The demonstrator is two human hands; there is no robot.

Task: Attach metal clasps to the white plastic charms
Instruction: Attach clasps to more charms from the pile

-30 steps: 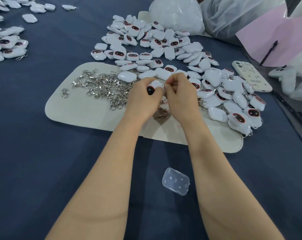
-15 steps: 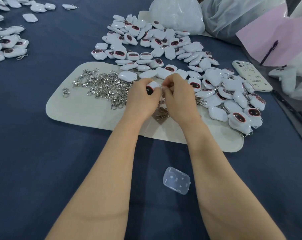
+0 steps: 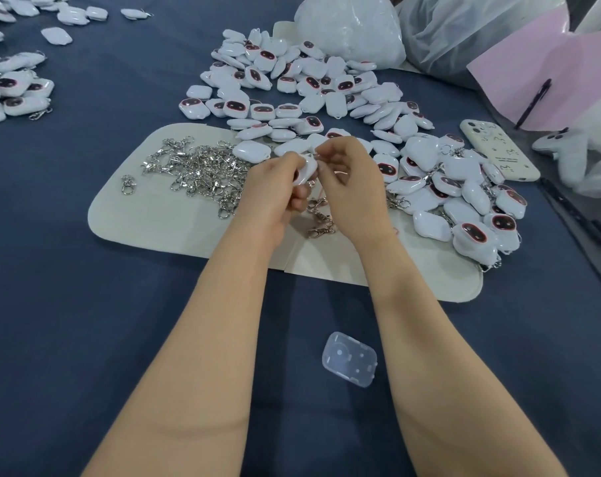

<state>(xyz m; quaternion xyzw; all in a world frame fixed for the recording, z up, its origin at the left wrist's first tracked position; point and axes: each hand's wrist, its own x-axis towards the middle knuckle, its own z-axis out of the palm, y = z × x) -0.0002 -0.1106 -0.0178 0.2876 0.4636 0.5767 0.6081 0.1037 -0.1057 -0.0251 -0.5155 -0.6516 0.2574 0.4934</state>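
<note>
Your left hand (image 3: 275, 191) grips one white charm (image 3: 308, 169) between thumb and curled fingers, at the centre of the frame just above the cream mat (image 3: 147, 222). Your right hand (image 3: 352, 180) pinches with thumb and forefinger at the charm's upper edge; whether anything else sits in that pinch is too small to tell. Since a second ago the charm has turned: its dark face, then plain beside your left thumb, now shows only as a sliver. Your right wrist has rolled, so its curled fingers and palm face the camera. Both hands sit where they were. Loose clasps (image 3: 202, 170) lie heaped on the mat to the left of your hands, and stray clasps (image 3: 321, 218) lie directly beneath them.
</note>
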